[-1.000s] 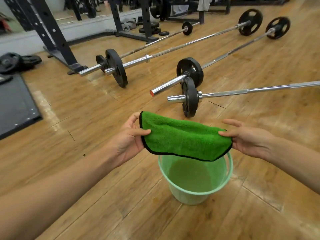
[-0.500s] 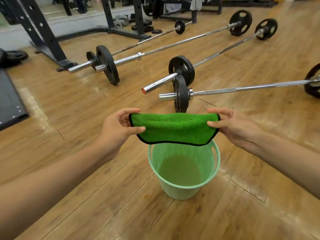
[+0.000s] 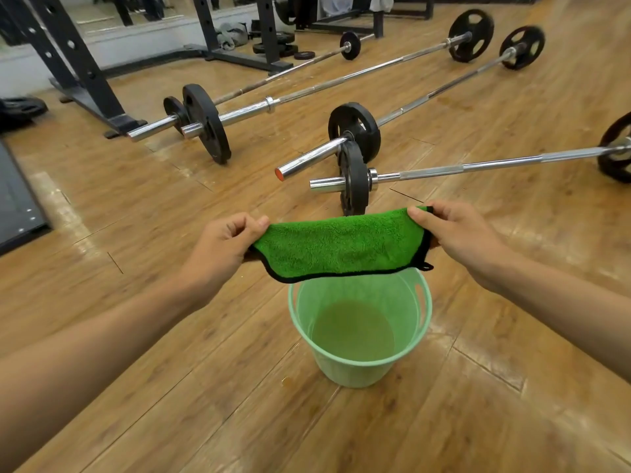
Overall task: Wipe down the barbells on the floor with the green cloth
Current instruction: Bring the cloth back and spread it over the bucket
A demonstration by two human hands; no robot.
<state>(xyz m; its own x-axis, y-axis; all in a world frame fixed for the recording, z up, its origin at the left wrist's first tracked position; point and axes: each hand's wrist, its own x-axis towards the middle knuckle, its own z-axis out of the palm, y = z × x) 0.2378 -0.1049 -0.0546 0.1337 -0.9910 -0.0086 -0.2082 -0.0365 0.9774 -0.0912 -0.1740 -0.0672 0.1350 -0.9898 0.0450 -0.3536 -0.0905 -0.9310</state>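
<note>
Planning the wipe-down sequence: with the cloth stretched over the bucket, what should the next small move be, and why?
Probably carry the green cloth forward and lay it over the nearest barbell, on its chrome shaft. The left hand and right hand pinch the cloth's ends above the bucket, it touches no bar yet, and that bar lies just beyond.

Just beyond the bucket (image 3: 351, 375), the nearest barbell's plate (image 3: 354, 179) and two chrome sleeve ends (image 3: 300, 162) bar the way ahead. Left of the bucket the wooden floor (image 3: 136, 233) lies open to the black mat (image 3: 13, 199); right, to the barbell's shaft (image 3: 478, 167)
</note>
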